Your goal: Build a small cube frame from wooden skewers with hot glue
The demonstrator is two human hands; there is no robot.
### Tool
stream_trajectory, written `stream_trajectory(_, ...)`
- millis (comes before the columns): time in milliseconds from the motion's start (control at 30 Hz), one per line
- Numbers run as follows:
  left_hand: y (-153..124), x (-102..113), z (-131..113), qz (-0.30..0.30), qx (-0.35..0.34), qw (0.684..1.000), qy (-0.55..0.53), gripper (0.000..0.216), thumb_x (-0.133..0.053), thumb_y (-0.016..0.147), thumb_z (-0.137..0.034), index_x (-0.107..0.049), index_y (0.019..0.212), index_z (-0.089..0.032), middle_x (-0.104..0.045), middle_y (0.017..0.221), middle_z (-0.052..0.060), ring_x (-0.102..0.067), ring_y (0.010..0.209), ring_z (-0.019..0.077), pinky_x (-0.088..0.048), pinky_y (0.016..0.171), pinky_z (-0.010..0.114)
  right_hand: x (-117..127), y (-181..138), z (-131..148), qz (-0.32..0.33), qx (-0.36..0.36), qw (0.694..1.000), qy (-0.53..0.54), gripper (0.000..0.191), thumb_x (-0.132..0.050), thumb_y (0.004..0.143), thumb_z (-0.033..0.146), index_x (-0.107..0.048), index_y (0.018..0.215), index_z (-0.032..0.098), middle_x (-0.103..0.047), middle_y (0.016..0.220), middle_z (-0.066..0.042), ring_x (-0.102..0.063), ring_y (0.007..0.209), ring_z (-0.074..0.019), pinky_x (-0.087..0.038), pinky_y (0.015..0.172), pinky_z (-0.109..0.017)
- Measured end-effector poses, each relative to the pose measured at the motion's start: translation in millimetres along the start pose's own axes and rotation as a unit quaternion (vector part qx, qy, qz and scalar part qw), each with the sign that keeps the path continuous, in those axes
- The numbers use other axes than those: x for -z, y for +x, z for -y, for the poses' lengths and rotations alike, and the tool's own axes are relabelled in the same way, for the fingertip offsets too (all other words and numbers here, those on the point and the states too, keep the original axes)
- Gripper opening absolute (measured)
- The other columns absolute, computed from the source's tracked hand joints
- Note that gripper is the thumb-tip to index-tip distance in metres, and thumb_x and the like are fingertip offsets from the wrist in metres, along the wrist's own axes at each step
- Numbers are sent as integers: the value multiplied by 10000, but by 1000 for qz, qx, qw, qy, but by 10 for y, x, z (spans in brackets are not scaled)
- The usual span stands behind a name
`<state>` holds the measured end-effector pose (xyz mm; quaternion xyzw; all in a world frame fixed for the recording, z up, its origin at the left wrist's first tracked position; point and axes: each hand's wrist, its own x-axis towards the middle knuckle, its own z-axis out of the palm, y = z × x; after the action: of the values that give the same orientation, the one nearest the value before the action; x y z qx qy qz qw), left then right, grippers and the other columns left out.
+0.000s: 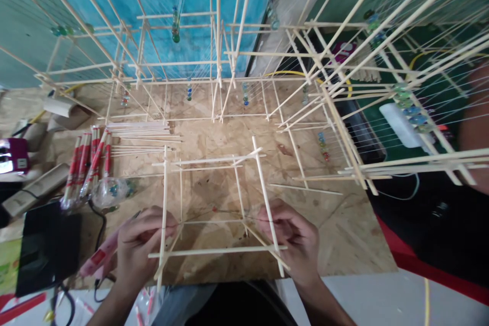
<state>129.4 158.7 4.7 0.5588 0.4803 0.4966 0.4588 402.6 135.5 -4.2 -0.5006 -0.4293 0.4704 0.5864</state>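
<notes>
A small box-shaped frame of thin wooden sticks (217, 251) stands on the chipboard table in front of me. My left hand (139, 242) is closed in a pinch behind the frame's left upright. At the right upright, the fingers of my right hand (292, 237) are also pinched together. Between the two hands runs a thin dark thread (257, 218), low across the frame, near a small red spot (214, 209). Beneath my left hand lies a pink tool (101, 259), partly covered and resembling a glue gun.
Larger stick structures (171, 80) with strings and hanging marbles (175, 30) surround the back and right. Loose sticks (141, 135), red-and-white packets (87, 160), a bag of marbles (110, 191) and a black flat object (48, 249) lie left. Someone's arm (473, 127) shows at far right.
</notes>
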Motion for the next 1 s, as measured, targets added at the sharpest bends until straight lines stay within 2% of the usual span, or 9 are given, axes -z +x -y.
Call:
stream_trajectory(167,-4,8,-10,-8,3,1000,6,72,-808,844,-265,-844,884,-313,-761,721,18,-688,659,185,-551,582,286,18,7,-2,3,17,1000,-6,42,-774,886,272,-752,850,269,-697,805,-29,-620,666,-161,-518,561,-255)
stream_trajectory(333,3,-1,-46,-13,13,1000,14,70,-813,842,-294,-847,900,-315,-766,727,23,-691,659,185,-552,575,278,20,20,3,8,16,1000,0,39,-774,883,256,-758,857,279,-729,821,-29,-680,716,-170,-553,593,-248)
stream_trajectory(700,-22,-4,-5,-8,5,1000,10,92,-802,845,-252,-848,904,-306,-766,739,29,-688,666,188,-551,591,294,-29,32,43,-15,-1,1000,-10,118,-818,843,335,-747,792,256,-727,777,-53,-695,711,-201,-575,582,-287)
stream_trajectory(1000,-36,2,76,-4,-8,1000,-7,142,-803,842,-223,-847,936,-320,-775,742,23,-685,669,188,-546,597,299,-40,34,38,-13,12,1000,2,56,-807,861,276,-768,821,278,-735,786,-33,-703,713,-184,-561,569,-257)
